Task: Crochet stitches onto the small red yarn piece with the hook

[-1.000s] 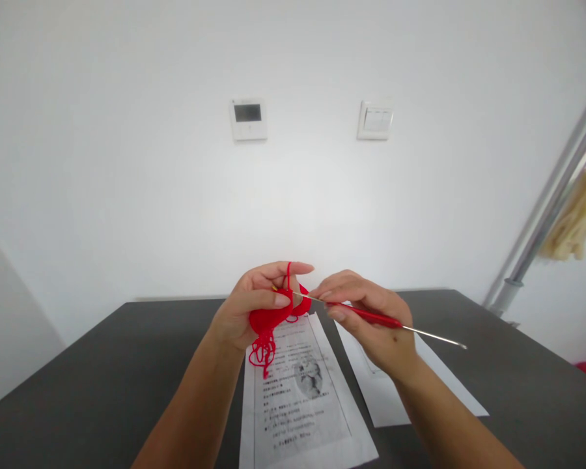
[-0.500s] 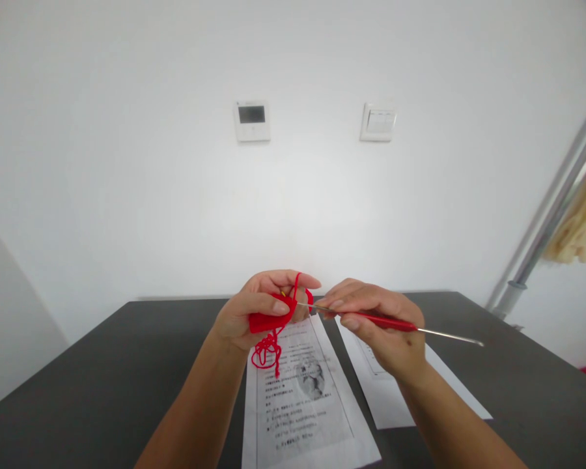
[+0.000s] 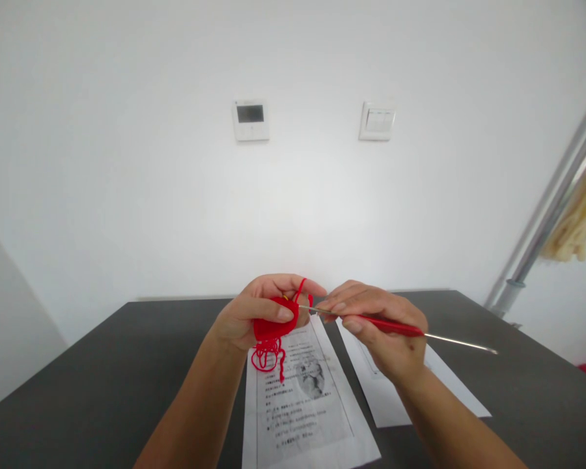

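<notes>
My left hand (image 3: 254, 307) pinches a small piece of red crochet work (image 3: 273, 327), with a strand of red yarn looped over its index finger. Curly loose red yarn (image 3: 267, 357) dangles below the piece. In my right hand (image 3: 381, 319) is a crochet hook (image 3: 395, 326) with a red handle and metal ends. The hook's left tip meets the crochet work at its right edge, and its other end points out to the right. Whether the tip is inside a stitch is too small to tell.
Two sheets lie on the dark table (image 3: 176, 326): a printed page (image 3: 303, 417) under my hands and another paper (image 3: 385, 404) to its right. Behind is a white wall with a panel (image 3: 251, 121) and a switch (image 3: 377, 121). A metal pole (image 3: 542, 241) and pale cloth (image 3: 576, 218) are at right.
The crochet work and my left hand have shifted slightly right. The hook's free end has swung a little right and down. The dangling yarn has moved slightly.
</notes>
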Tool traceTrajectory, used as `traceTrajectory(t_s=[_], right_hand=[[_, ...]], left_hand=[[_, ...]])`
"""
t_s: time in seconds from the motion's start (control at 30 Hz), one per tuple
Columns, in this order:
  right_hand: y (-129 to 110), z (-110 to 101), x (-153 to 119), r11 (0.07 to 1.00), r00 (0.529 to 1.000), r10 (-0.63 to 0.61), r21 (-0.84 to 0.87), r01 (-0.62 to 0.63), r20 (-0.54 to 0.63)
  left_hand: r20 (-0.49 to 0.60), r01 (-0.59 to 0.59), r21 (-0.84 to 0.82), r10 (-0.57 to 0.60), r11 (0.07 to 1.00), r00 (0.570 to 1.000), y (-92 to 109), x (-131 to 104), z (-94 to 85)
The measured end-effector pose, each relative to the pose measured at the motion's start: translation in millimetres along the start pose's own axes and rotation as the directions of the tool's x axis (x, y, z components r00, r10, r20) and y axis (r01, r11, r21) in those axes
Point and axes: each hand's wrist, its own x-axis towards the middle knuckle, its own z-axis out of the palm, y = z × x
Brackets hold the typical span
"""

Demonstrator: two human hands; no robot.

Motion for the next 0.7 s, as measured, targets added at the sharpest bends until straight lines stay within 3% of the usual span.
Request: traceTrajectory(t_s=[0.1,0.33,0.57,0.7], right_hand=[[0.7,1.8,0.8,0.999,1.000,0.008,0.033,-0.007,-0.015],[-0.6,-10.4,5.9,1.000,0.992,-0.015,0.022,0.013,0.127],[1.6,-6.6,4.2,0.941,0.972,0.230,0.246,-0.234,0.044],[5.0,1.8,-0.9,0.959,0.977,0.201,0.214,-0.183,-0.066]], left_hand=[[0.001,0.007,-0.002,-0.007,1.000,1.000,1.8,-1.1,1.0],[-0.025,-0.003,-0.005,0.002,1.000,1.000,2.2,-0.9,0.1],[-0.152,0.049,0.231,-0.013,0.972,0.988,4.3,-8.5,-3.3],[-0.160,0.001,0.324,0.053,0.946,0.986,6.7,-9.8,1.7]])
